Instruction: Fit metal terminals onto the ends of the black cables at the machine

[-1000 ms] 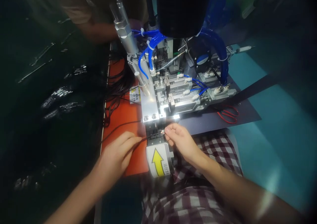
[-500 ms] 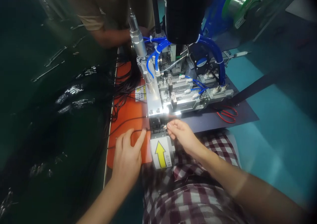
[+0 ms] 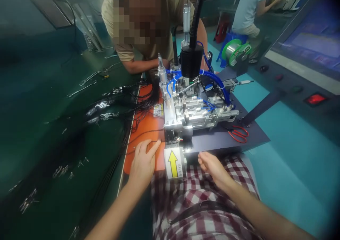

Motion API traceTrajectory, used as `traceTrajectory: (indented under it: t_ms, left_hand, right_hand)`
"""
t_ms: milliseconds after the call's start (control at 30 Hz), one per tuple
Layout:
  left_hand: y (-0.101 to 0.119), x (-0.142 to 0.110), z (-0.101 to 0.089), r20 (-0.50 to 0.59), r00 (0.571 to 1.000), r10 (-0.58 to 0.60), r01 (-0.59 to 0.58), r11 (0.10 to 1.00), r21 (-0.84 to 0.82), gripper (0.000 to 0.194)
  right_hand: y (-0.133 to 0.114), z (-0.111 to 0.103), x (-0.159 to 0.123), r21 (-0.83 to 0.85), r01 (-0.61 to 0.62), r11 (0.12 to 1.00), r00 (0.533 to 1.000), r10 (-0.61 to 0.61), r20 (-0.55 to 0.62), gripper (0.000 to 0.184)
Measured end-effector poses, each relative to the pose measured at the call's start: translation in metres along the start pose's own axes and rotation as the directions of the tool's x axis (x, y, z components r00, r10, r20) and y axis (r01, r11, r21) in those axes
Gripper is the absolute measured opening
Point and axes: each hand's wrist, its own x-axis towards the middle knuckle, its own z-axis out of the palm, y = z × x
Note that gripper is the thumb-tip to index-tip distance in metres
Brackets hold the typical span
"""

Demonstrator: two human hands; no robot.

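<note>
My left hand lies on the orange board with its fingers spread, the forefinger tip at a thin black cable. That cable runs into the black track of the machine, and its stripped end with small coloured wires shows beside a metal block. Apart from the machine, just in front of its base, is my right hand. Its fingers are curled together and nothing shows in them. Between the hands sits a white label with a yellow arrow.
Black cables with bare ends spread over the dark green table at left. Red-handled scissors lie on the machine base. Across from me a person leans in. A solder wire spool stands behind, near a monitor.
My right hand has let go of the cable end and drawn back toward me and to the right. A metal block now stands beside the wire ends. The view has tilted up.
</note>
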Motion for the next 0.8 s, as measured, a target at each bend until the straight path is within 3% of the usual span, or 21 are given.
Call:
traceTrajectory:
  t_ms: [233, 433, 533, 667, 800]
  left_hand:
    - [-0.009, 0.003, 0.007, -0.03, 1.0, -0.003, 0.001, 0.997, -0.079, 0.042]
    - [-0.04, 0.069, 0.017, -0.022, 0.996, 0.087, -0.09, 0.967, -0.239, 0.04]
    - [-0.041, 0.086, 0.019, -0.033, 0.996, 0.086, -0.092, 0.957, -0.276, 0.039]
    - [-0.03, 0.075, 0.004, -0.024, 0.998, 0.061, -0.065, 0.962, -0.264, 0.038]
    - [-0.041, 0.035, -0.039, 0.015, 0.999, -0.044, 0.046, 0.976, -0.215, 0.034]
  right_hand:
    - [0.02, -0.012, -0.009, -0.086, -0.102, 0.991, 0.995, 0.101, -0.015, 0.045]
    - [0.025, -0.011, -0.021, -0.119, -0.128, 0.985, 0.992, 0.125, -0.028, 0.046]
    - [0.025, -0.01, -0.027, -0.127, -0.107, 0.986, 0.994, 0.108, 0.006, 0.047]
    - [0.036, -0.017, -0.029, -0.182, -0.094, 0.979, 0.991, 0.109, 0.073, 0.051]
    - [0.051, -0.03, -0.029, -0.267, -0.083, 0.96, 0.981, 0.126, 0.15, 0.051]
